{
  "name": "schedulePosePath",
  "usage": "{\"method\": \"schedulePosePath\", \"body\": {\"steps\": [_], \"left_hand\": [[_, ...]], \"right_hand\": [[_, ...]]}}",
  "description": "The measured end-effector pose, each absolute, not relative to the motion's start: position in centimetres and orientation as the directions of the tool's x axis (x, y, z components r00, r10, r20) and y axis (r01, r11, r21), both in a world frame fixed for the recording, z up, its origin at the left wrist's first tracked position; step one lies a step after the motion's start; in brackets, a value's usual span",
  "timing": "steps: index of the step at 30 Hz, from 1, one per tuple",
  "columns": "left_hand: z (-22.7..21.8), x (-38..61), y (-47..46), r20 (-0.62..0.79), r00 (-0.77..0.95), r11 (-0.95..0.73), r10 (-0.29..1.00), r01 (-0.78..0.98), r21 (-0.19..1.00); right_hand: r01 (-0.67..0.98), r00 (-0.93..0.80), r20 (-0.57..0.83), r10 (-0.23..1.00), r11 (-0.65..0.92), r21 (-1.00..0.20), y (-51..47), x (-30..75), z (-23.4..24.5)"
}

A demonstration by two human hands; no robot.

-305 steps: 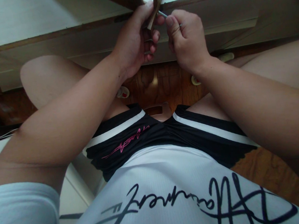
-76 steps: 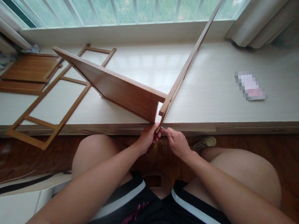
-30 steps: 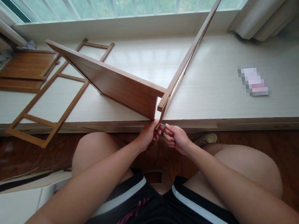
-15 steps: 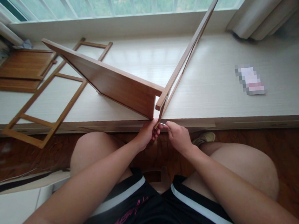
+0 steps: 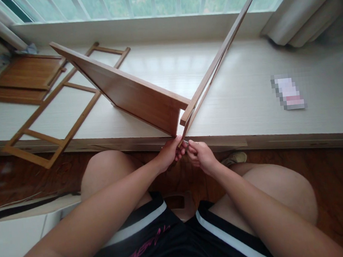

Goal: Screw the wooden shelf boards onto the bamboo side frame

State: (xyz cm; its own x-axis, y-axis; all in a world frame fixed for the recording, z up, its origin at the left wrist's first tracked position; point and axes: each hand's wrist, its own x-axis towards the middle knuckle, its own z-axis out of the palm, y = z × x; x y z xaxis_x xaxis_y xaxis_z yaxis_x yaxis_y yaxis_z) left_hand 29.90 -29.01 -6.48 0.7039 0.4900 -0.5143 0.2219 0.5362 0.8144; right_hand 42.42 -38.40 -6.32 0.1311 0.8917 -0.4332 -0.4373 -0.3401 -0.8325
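Observation:
A brown wooden panel stands tilted on the white ledge, its near right corner meeting a long wooden frame that slants up toward the window. My left hand is closed round the low near end of the frame, thumb on top, just past the ledge's edge. Close on its right, my right hand pinches a thin metal rod pointing at that frame end. Fingers cover most of the rod, so its full shape is hidden, as is its contact point.
On the left of the white ledge lie a ladder-like wooden frame and stacked wooden panels. A blurred-out pink and white item rests at the right. Curtains hang beside the barred window. My knees flank the work below the ledge.
My right hand has moved slightly left, closer to my left hand, and its fingers have turned and spread lower. Less of the metal rod shows. The panel and frame stay joined at the same place.

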Motion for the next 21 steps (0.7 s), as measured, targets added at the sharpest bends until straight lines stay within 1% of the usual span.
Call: {"method": "schedulePosePath", "body": {"steps": [2, 3, 4, 10, 12, 13, 14, 15, 16, 18, 20, 21], "left_hand": [[-6.5, 29.9, -29.0, -0.513, 0.703, 0.532, 0.492, 0.224, 0.816], [-6.4, 29.9, -29.0, -0.513, 0.702, 0.530, 0.494, 0.224, 0.817], [-6.4, 29.9, -29.0, -0.513, 0.700, 0.528, 0.497, 0.226, 0.819], [-6.1, 29.9, -29.0, -0.518, 0.682, 0.514, 0.516, 0.237, 0.824], [-6.1, 30.0, -29.0, -0.522, 0.674, 0.514, 0.522, 0.240, 0.824], [-6.1, 30.0, -29.0, -0.524, 0.671, 0.515, 0.524, 0.241, 0.823], [-6.1, 30.0, -29.0, -0.526, 0.668, 0.516, 0.526, 0.241, 0.822], [-6.1, 30.0, -29.0, -0.527, 0.667, 0.517, 0.527, 0.240, 0.822], [-6.1, 30.0, -29.0, -0.527, 0.666, 0.518, 0.528, 0.239, 0.821], [-6.1, 30.0, -29.0, -0.527, 0.667, 0.520, 0.527, 0.237, 0.821], [-6.1, 30.0, -29.0, -0.526, 0.668, 0.521, 0.526, 0.235, 0.820], [-6.1, 30.0, -29.0, -0.525, 0.670, 0.522, 0.525, 0.233, 0.820]], "right_hand": [[-0.632, -0.098, -0.491, 0.866, -0.435, -0.642, -38.3, 42.8, -6.3], [-0.694, -0.189, -0.490, 0.851, -0.469, -0.546, -38.2, 43.1, -6.4], [-0.727, -0.241, -0.483, 0.842, -0.487, -0.485, -38.2, 43.3, -6.4], [-0.749, -0.252, -0.482, 0.839, -0.485, -0.452, -38.4, 43.3, -6.3], [-0.740, -0.193, -0.497, 0.846, -0.458, -0.493, -38.5, 42.9, -6.3], [-0.718, -0.141, -0.509, 0.849, -0.441, -0.538, -38.5, 42.7, -6.2], [-0.676, -0.079, -0.518, 0.852, -0.428, -0.601, -38.5, 42.5, -6.2], [-0.597, -0.006, -0.516, 0.856, -0.417, -0.685, -38.5, 42.4, -6.2], [-0.492, 0.069, -0.500, 0.863, -0.406, -0.770, -38.6, 42.3, -6.2], [-0.281, 0.187, -0.426, 0.885, -0.367, -0.887, -38.6, 42.3, -6.2], [0.003, 0.278, -0.302, 0.912, -0.315, -0.949, -38.8, 42.4, -6.1], [0.181, 0.315, -0.236, 0.919, -0.302, -0.936, -38.9, 42.5, -6.0]]}}
